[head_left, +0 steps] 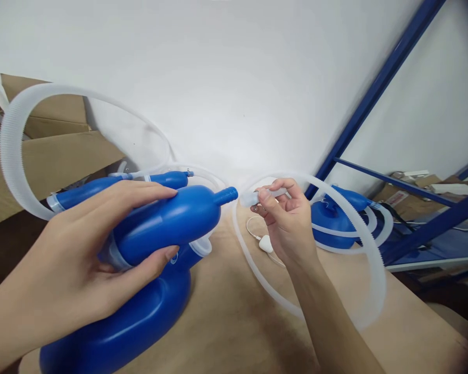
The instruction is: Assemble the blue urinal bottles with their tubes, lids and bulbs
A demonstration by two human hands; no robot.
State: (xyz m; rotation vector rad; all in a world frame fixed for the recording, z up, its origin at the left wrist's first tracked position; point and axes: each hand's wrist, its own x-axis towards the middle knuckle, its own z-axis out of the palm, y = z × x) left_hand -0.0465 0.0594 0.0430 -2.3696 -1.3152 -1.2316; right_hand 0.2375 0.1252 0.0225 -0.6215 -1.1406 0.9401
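Right hand pinches a translucent hose end just beside the nozzle of a blue vessel, which the left hand grasps over the desk. Farther right, a second vessel sits near a blue frame.

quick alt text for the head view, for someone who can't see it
The left-hand grip holds a blue bulb, its nozzle facing the translucent tube end pinched by the right-hand grip. Corrugated hoses loop on either side; a brown tabletop lies below.
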